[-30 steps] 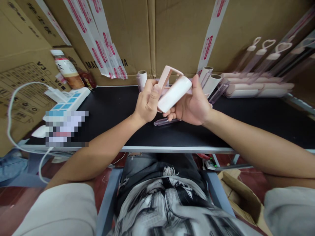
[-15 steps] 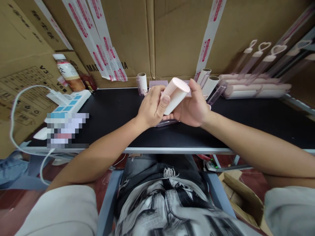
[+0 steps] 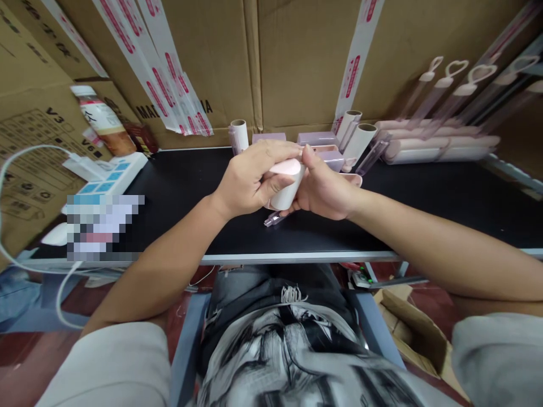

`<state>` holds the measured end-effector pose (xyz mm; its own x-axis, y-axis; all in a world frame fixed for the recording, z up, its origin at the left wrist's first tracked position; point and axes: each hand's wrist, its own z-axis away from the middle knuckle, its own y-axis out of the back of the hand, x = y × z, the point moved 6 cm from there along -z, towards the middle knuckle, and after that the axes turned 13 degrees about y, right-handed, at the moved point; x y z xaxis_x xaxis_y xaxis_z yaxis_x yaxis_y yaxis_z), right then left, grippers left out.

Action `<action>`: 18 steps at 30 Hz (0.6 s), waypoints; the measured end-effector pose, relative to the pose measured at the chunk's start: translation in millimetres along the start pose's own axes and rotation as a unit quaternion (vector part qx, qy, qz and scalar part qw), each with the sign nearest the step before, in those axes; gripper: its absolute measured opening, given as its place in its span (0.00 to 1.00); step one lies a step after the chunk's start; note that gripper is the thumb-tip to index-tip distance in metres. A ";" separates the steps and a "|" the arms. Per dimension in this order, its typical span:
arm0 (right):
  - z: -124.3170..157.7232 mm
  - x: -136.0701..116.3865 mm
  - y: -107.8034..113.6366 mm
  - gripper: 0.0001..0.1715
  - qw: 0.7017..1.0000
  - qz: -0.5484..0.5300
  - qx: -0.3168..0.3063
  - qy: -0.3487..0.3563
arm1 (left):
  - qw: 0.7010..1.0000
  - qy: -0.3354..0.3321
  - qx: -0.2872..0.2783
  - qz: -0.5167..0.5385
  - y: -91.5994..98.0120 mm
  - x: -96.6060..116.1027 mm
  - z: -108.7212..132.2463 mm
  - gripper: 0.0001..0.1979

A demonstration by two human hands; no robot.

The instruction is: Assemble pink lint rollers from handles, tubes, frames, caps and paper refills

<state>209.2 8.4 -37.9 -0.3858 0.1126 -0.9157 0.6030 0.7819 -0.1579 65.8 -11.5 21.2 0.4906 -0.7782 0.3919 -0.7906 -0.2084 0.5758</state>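
A lint roller (image 3: 285,195), white with a pink end cap, is held tilted above the black table. My left hand (image 3: 248,178) is closed around its upper end, fingers over the top and thumb across the front below the cap. From the other side my right hand (image 3: 324,189) grips the roller, its fingers partly hidden behind it. Under the hands lies a clear purplish plastic part (image 3: 275,218), mostly covered. Just behind my right hand are purplish translucent covers (image 3: 333,161) and a pink piece (image 3: 351,179).
White paper rolls (image 3: 360,144) stand at the back beside clear handles. Pink-and-white rollers (image 3: 441,148) are stacked at right under heart-ended handles (image 3: 466,87). A power strip (image 3: 114,178) with a cable and a bottle (image 3: 104,121) are at left. Cardboard (image 3: 297,62) walls the back.
The lint roller has come lower and its end cap has turned toward the left. My left fingers have moved up over its top. The purplish part below shows more.
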 end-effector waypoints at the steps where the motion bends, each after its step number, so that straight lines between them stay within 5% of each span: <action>1: -0.5 1.2 -0.3 0.44 1.000 0.004 0.001 0.001 | 1.000 -0.002 0.004 -0.001 -0.4 1.1 -0.1 0.32; 7: -3.2 7.0 -4.2 0.51 0.999 0.022 0.011 0.032 | 0.994 -0.086 0.065 -0.004 0.4 12.5 2.8 0.20; 13: -5.4 8.2 -5.4 0.52 0.999 0.026 0.007 0.044 | 0.998 0.015 0.059 -0.021 -4.2 1.2 0.1 0.32; 18: -7.2 9.8 -8.6 0.57 0.998 0.040 -0.001 0.043 | 0.994 -0.028 0.093 -0.045 -2.2 6.6 1.8 0.27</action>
<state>195.3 7.2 -42.8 -0.3952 0.2279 -0.8899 0.6332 0.7694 -0.0842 70.1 -17.2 21.2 0.5448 -0.7827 0.3010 -0.8014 -0.3801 0.4619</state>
